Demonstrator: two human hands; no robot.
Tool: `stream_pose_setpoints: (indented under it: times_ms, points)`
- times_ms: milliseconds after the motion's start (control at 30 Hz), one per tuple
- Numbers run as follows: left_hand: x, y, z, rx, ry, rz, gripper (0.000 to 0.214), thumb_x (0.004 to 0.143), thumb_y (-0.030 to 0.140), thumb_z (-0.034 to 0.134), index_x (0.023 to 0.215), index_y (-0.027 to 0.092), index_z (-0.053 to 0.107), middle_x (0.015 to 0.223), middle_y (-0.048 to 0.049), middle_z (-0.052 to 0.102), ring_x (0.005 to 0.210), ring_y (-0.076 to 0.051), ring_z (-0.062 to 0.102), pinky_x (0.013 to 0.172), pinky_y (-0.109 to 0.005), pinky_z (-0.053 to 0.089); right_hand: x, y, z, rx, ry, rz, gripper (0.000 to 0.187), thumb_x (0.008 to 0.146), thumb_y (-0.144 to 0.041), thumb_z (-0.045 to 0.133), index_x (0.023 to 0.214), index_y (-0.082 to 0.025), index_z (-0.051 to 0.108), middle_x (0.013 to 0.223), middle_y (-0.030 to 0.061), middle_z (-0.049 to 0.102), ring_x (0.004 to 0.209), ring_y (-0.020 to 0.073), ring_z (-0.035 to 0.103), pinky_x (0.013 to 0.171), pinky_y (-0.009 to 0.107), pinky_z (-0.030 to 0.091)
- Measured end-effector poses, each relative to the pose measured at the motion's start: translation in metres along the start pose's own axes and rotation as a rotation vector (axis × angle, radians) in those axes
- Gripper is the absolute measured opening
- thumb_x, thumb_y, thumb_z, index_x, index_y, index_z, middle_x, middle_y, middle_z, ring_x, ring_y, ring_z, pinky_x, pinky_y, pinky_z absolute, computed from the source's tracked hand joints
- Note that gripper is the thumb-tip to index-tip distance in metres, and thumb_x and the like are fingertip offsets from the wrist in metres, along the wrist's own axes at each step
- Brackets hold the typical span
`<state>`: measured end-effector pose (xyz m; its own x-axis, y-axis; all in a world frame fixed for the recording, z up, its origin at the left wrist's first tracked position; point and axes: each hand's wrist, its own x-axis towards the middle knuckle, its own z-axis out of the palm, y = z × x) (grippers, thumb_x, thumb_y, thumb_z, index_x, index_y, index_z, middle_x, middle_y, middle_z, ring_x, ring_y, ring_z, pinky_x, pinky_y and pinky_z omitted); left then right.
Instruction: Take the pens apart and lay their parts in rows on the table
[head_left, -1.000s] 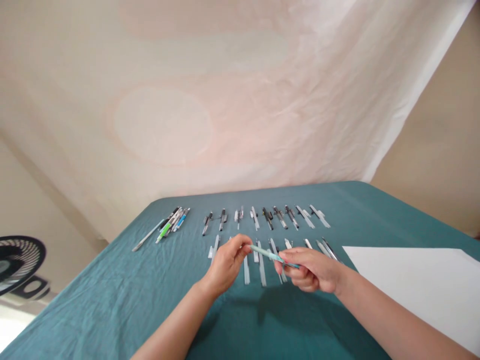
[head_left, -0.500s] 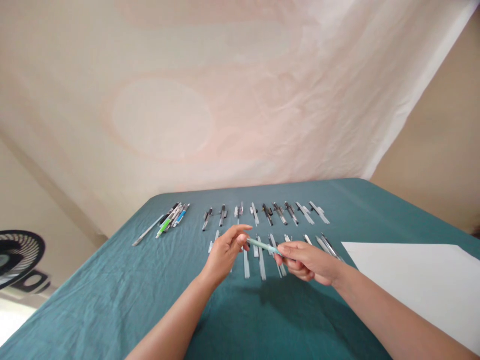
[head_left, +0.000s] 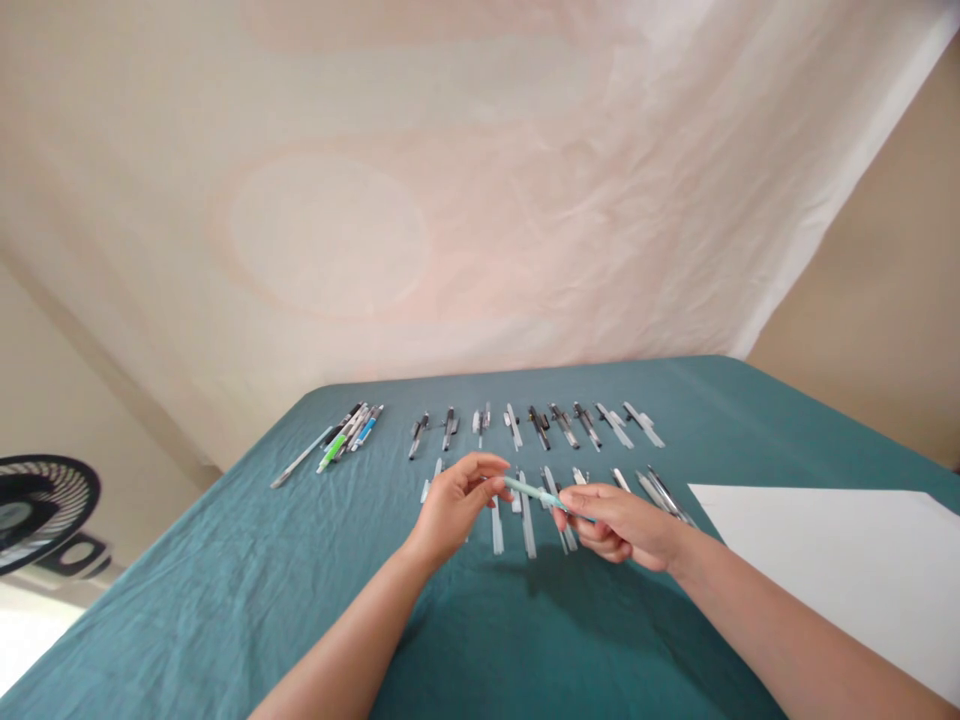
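Note:
A slim light-green pen (head_left: 532,491) is held in the air above the table, nearly level and tilted slightly down to the right. My right hand (head_left: 626,522) grips its right end between thumb and fingers. At the other end, the thumb and fingers of my left hand (head_left: 459,498) are closed around the pen's left tip, part of which they hide. Beneath and just beyond the hands lies a row of pens with clear barrels (head_left: 528,528), partly covered by the fingers.
Farther back, a row of black and clear pens (head_left: 538,427) lies on the green tablecloth (head_left: 210,580). A bunch of pens (head_left: 343,438) is at the left. White paper (head_left: 832,560) lies at the right, and a black fan (head_left: 45,512) stands beyond the left edge.
The fingers of my left hand have curled in and closed on the pen's left end. My right hand keeps its grip almost unmoved. The view has shifted very slightly.

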<state>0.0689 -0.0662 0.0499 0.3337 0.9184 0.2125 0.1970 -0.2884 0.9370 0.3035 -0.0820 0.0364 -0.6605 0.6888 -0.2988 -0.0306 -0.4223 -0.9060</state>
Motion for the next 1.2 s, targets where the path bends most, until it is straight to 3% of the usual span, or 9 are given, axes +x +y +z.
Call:
stream_pose_setpoints:
  times_ms: [167,333,433,733,833,933,1033,1200]
  points:
    - [0.0,-0.002,-0.002,0.121,0.045,-0.023,0.027,0.086,0.038,0.045,0.077,0.015,0.057,0.065,-0.0027,0.064,0.063,-0.013,0.059,0.062,-0.024,0.044,0.0,0.001,0.0,-0.01,-0.017,0.005,0.034,0.085,-0.049,0.045,0.083,-0.015,0.052,0.048,-0.0108,0.019,0.038,0.002,0.01,0.033,0.014,0.008]
    - [0.003,-0.004,-0.002,-0.11,-0.035,-0.053,0.026,0.083,0.035,0.051,0.101,0.016,0.054,0.077,-0.0051,0.066,0.074,-0.017,0.063,0.059,-0.025,0.046,0.001,0.001,0.0,-0.011,0.011,0.007,0.035,0.084,-0.05,0.045,0.083,-0.015,0.052,0.048,-0.011,0.019,0.038,0.002,0.009,0.033,0.014,0.008]
    - [0.004,-0.004,-0.001,-0.129,-0.058,-0.067,0.025,0.08,0.033,0.056,0.094,0.013,0.057,0.078,-0.0075,0.067,0.076,-0.018,0.063,0.062,-0.026,0.047,0.001,0.001,0.0,-0.015,0.016,0.003,0.034,0.084,-0.049,0.046,0.084,-0.015,0.053,0.049,-0.0108,0.019,0.039,0.0022,0.009,0.033,0.014,0.008]
    - [0.003,-0.003,-0.002,0.067,0.089,-0.096,0.029,0.081,0.041,0.051,0.07,0.015,0.057,0.061,-0.0026,0.065,0.057,-0.012,0.056,0.057,-0.022,0.044,0.001,0.0,0.003,-0.048,0.03,-0.016,0.033,0.081,-0.048,0.052,0.09,-0.017,0.051,0.055,-0.0092,0.028,0.04,0.0011,0.015,0.034,0.013,0.012]
    - [0.003,-0.002,0.0,-0.094,0.063,-0.111,0.028,0.08,0.041,0.053,0.083,0.014,0.059,0.073,-0.0052,0.067,0.06,-0.014,0.061,0.055,-0.023,0.044,0.001,0.002,0.004,-0.057,0.052,-0.05,0.032,0.079,-0.047,0.057,0.089,-0.019,0.048,0.061,-0.0082,0.036,0.039,0.0001,0.018,0.033,0.013,0.014]
    - [0.001,-0.001,0.007,-0.318,-0.063,-0.157,0.039,0.076,0.037,0.06,0.108,0.015,0.055,0.097,-0.0101,0.065,0.069,-0.017,0.064,0.054,-0.023,0.043,0.002,0.004,0.005,-0.064,0.052,-0.058,0.032,0.077,-0.046,0.059,0.091,-0.021,0.045,0.063,-0.0081,0.039,0.038,-0.0001,0.019,0.033,0.013,0.014]
    - [-0.002,-0.001,0.015,-0.396,-0.132,-0.189,0.034,0.075,0.035,0.061,0.101,0.013,0.059,0.095,-0.0107,0.065,0.071,-0.017,0.064,0.055,-0.023,0.044,0.004,0.005,0.008,-0.083,0.049,-0.071,0.033,0.077,-0.046,0.06,0.093,-0.021,0.044,0.064,-0.0078,0.04,0.039,0.0003,0.019,0.033,0.014,0.011]
    - [-0.002,-0.004,0.018,-0.441,-0.024,-0.187,0.027,0.078,0.035,0.059,0.096,0.014,0.058,0.093,-0.0089,0.065,0.071,-0.016,0.064,0.057,-0.023,0.044,0.006,0.006,0.01,-0.083,0.097,-0.097,0.042,0.081,-0.057,0.046,0.088,-0.016,0.051,0.062,-0.0063,0.035,0.042,0.0012,0.017,0.036,0.016,0.009]
